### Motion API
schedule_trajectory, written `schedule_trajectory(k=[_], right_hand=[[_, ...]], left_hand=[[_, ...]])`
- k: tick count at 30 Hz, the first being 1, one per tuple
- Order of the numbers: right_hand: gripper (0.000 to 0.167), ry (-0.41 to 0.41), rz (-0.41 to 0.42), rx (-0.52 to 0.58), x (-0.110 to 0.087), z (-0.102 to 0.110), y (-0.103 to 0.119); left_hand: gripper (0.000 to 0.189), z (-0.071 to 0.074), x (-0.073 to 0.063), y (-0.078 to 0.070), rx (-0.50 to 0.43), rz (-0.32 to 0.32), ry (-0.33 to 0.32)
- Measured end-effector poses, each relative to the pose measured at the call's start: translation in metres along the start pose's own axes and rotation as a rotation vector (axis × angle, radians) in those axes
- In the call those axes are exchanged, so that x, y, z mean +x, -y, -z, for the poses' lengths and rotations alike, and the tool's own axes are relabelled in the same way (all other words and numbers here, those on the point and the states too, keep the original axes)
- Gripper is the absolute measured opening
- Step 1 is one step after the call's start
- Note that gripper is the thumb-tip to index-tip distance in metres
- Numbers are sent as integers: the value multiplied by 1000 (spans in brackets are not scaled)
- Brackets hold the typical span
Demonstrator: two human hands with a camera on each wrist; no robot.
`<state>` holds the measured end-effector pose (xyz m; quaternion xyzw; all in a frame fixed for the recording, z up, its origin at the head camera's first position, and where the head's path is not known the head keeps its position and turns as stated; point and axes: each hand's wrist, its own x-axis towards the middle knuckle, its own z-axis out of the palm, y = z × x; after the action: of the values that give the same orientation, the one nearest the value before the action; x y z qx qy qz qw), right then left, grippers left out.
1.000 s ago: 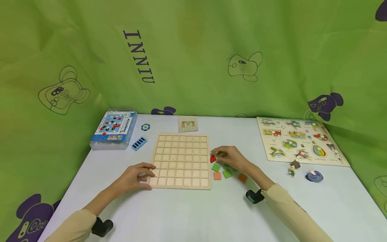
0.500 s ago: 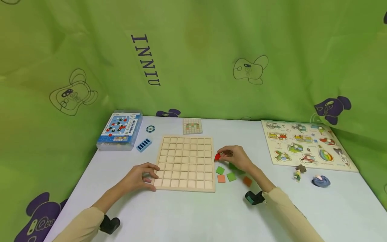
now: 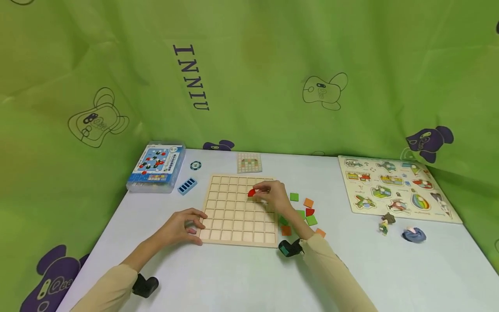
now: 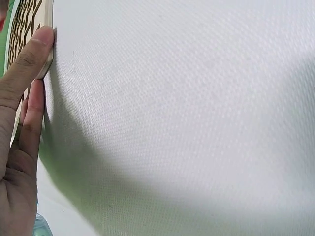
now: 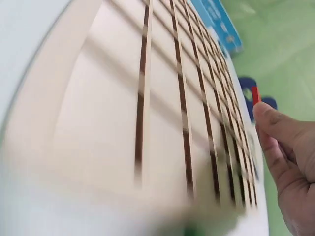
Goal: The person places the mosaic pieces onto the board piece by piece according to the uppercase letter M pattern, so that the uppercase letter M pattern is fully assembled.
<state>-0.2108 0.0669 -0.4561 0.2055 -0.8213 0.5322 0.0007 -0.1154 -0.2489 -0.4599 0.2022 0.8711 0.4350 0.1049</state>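
Observation:
My right hand (image 3: pixel 276 198) pinches a red quarter-round tile (image 3: pixel 251 193) between thumb and fingers, over the upper right part of a square wooden grid board (image 3: pixel 234 215). The right wrist view shows the tile's thin red edge (image 5: pixel 255 93) poking out past the fingertips, and the board's rows of recessed squares. At the board's lower left corner, my left hand (image 3: pixel 180 228) grips the rim, its thumb at the front edge and its fingers along the left side. The left wrist view shows that thumb (image 4: pixel 42 37) on the pale rim.
Several green and orange square tiles (image 3: pixel 294 197) and another red quarter-round tile (image 3: pixel 309 212) lie right of the board. Behind it sits a small pattern card (image 3: pixel 249 163). Further out are a boxed kit (image 3: pixel 157 168), a blue striped block (image 3: pixel 187 186), a round chip (image 3: pixel 196 165), a picture puzzle (image 3: pixel 393 184) and small figures (image 3: pixel 414 234).
My right hand has picked up the red tile from beside the board and carried it left over the grid, uncovering more tiles. The left hand stays on the board's corner.

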Motion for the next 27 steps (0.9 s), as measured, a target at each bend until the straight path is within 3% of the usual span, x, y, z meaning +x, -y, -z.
schedule_trajectory(k=[6,10,20,27], right_hand=[[25,78,41,16,19,-50,11],[26,125,47,-25,27,-68,15],[20,159,109,-89,35,-68,12],[21,162,94,-83,34,-72,13]], left_hand=[[28,-2,-2,0,-4,14,2],[27,-4,1,-2,-5,2,1],[27,-3,5,-4,1,17,5],[28,-1,1,-2,-25,33,-1]])
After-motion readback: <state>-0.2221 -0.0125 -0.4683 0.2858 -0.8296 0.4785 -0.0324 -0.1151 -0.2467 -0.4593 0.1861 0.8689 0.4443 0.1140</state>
